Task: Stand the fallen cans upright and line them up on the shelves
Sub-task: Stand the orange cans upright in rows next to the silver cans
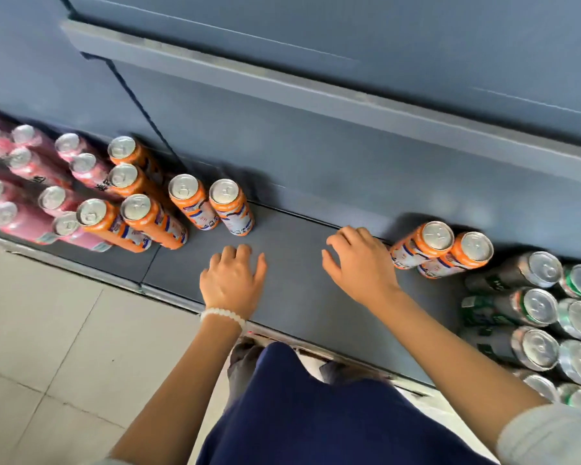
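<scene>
Orange cans [232, 206], eight upright, left grip [232, 280] empty, right grip [359, 260] empty, fingers relaxed

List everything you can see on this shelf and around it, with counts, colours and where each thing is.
orange cans: eight, orange and white, upright; six at left-centre, two at right by the back wall.
pink cans: about ten, pink, far left.
green cans: about ten, silver and green, far right.
shelf: one, blue-grey, bare in the middle.
floor: pale tiles, lower left.
bracelet: one, white beads, left wrist.
hands: left and right, empty, fingers relaxed over the shelf.
</scene>
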